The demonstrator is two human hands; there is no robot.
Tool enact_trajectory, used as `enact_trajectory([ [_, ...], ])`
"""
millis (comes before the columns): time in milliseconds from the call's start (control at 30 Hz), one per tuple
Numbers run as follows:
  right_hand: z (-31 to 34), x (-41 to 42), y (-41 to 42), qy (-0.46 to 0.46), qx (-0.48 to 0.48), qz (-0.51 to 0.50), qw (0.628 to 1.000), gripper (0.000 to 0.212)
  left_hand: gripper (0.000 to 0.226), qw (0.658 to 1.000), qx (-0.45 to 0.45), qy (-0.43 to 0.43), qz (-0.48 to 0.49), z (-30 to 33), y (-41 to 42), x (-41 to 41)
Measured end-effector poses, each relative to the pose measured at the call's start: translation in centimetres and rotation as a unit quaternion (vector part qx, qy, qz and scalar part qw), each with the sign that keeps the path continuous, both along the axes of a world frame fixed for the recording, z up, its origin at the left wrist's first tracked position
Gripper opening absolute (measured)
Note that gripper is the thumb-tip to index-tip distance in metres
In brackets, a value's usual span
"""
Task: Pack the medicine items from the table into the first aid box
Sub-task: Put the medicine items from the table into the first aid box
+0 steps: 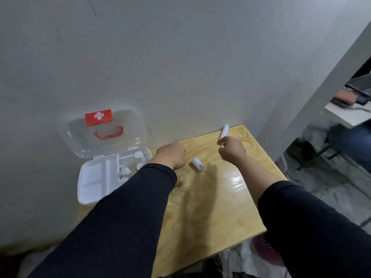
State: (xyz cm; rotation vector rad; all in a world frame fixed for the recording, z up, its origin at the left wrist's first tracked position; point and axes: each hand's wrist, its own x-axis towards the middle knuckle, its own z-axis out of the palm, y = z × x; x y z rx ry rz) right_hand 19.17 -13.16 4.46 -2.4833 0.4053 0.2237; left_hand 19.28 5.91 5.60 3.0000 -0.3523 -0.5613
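White tube (pixel 224 133) sits pinched in my right hand's (pixel 231 150) fingers (pixel 221 141) at the upper right of the frame, lifted off the surface (pixel 220 197) near the wall. My left hand (pixel 172 156) hovers at centre frame with its fingers curled under; I cannot tell whether they hold anything. A small bottle (pixel 198 164) lies on its side between the two hands, apart from both. At the left, the box (pixel 90 185) stands open, lid (pixel 102 133) leaning against the wall, and its right compartments already hold some white items. To do this step well, I would carry the tube left over the bottle without knocking it, lay it lengthwise in a long free compartment, then come back for the bottle.
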Motion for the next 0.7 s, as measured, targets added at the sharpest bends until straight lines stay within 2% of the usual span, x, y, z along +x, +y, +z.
enact_trajectory([
  [167,-1.7,5.1,-4.0,0.036,-0.012,0.008,0.999,0.042,0.043,0.999,0.003,0.021,0.030,-1.9,-2.3,3.6],
  [300,-4.3,9.2,-5.3,0.000,-0.011,-0.004,1.000,0.035,0.043,0.998,0.019,0.030,0.058,-3.6,-3.3,5.6],
  [433,-6.6,12.4,-5.9,0.005,0.014,-0.044,0.999,0.035,0.042,0.995,0.022,0.035,0.087,-4.5,-3.8,7.1],
  [700,-8.6,12.7,-4.1,-0.002,0.043,-0.005,0.999,0.029,0.031,0.994,0.002,0.033,0.107,-6.4,-4.4,7.0],
])
